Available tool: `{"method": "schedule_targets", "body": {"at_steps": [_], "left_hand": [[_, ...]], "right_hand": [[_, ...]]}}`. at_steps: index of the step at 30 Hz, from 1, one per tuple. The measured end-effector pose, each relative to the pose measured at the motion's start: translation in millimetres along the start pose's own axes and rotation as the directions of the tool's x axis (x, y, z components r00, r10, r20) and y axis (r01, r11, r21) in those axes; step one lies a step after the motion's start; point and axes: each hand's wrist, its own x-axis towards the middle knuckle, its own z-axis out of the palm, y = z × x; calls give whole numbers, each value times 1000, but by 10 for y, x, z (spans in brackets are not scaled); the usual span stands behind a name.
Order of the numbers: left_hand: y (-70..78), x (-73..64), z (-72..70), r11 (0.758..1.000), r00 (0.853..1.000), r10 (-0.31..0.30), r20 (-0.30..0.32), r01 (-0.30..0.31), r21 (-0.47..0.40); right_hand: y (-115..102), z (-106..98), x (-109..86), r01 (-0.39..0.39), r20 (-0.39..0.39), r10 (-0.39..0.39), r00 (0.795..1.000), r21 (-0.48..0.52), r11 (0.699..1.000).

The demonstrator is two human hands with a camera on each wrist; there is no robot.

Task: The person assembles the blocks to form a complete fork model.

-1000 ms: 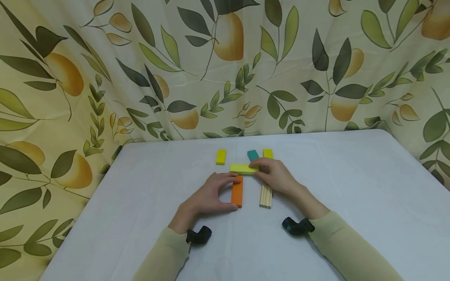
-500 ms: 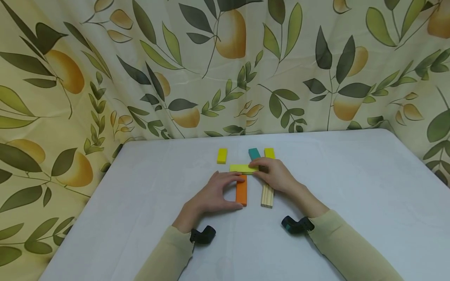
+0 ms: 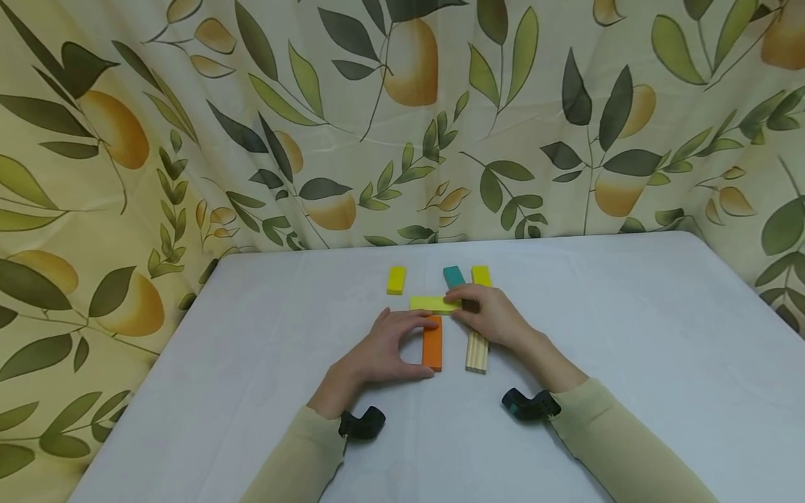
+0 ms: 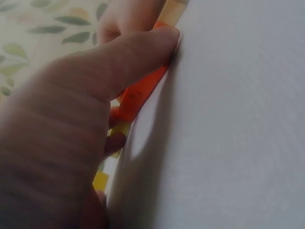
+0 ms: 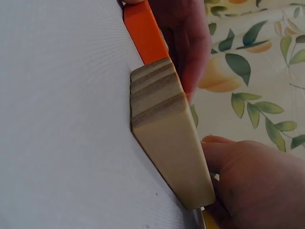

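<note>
Head cam: L hand (image 3: 385, 348), thumb + fingers at opp. ends, pinches orange oblong block (image 3: 432, 346). That block's slid a bit twd 3 o'clock vs 1 s ago, nearer bare striped-wood block (image 3: 476, 353); prob. just fine positioning. R hand (image 3: 495, 318) pinches lime-yellow oblong block (image 3: 428, 303) by its 3 o'clock end; orange lies at lime's 6, teal block (image 3: 453, 276) at its 1.

L wrist: thumb on orange's near end.

R wrist: striped-wood block mid-view, orange approx 12 o'clock; R fingertips hidden, can't tell grip here.
</note>
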Motion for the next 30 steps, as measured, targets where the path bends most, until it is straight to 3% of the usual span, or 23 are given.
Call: {"method": "schedule_targets", "body": {"at_steps": [11,30], "left_hand": [[-15,-75,-18,997,998,53,-17,-54,-48],[-58,-81,-7,995,995,96,-18,-96,-18]], "right_hand": [[21,21,2,4,-20,-4,1000,-11,1000],[3,4,-8,8,-23,-9,1000,-30,1000]]}}
